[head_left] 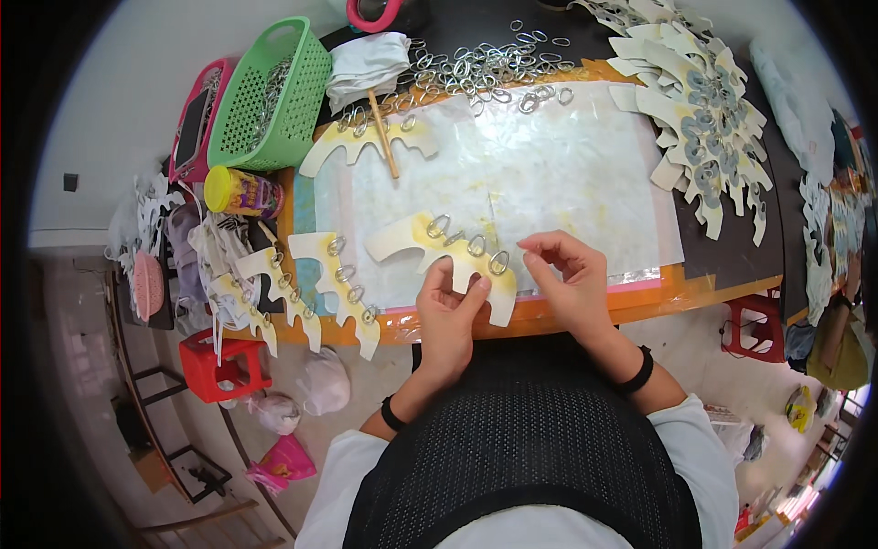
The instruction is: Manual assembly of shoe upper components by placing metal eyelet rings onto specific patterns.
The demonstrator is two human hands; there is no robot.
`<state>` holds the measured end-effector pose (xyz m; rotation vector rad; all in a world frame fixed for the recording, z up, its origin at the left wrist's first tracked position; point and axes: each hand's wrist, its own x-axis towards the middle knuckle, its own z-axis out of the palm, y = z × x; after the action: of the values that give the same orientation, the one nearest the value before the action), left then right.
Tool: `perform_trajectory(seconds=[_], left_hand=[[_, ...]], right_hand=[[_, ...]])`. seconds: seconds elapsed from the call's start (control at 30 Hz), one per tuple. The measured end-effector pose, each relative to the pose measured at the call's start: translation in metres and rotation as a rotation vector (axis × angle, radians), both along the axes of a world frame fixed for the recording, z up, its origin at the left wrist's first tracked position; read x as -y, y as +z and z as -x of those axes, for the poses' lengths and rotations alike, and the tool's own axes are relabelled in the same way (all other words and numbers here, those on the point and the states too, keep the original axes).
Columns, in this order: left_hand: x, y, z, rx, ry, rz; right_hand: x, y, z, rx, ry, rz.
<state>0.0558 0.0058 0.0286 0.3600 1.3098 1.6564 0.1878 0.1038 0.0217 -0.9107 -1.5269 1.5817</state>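
My left hand [447, 316] pinches a cream scalloped strip [402, 240] by its lower edge, thumb on top, above the near side of the table. Several silver oval rings [476, 245] sit along the strip's upper edge, where the material is stained yellow. Just right of the last ring is my right hand [576, 279]. Its fingers are curled, with a small gap between thumb and index finger and nothing visible in them. To the left, similar strips with rings [338, 284] lie side by side across the table's near edge.
At the back is a pile of loose oval rings [485, 69]. A wooden stick [382, 133] rests across another strip beside a folded white cloth [366, 69]. A green basket [274, 101] and a yellow-lidded jar [240, 191] stand left. Stacked ringed strips [704, 119] lie at right.
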Motion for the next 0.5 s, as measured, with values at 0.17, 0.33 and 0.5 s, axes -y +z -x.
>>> perform_trajectory(seconds=[0.17, 0.33, 0.5], left_hand=[[0.001, 0.0, -0.002, -0.017, -0.007, -0.004], [0.003, -0.006, -0.001, -0.06, -0.002, -0.027], [0.005, -0.004, -0.004, -0.037, -0.008, -0.017]], right_hand=[[-0.008, 0.004, 0.006, -0.039, 0.135, 0.147], [-0.008, 0.012, 0.002, -0.044, 0.16, 0.185], [-0.016, 0.012, -0.003, -0.024, 0.253, 0.28]])
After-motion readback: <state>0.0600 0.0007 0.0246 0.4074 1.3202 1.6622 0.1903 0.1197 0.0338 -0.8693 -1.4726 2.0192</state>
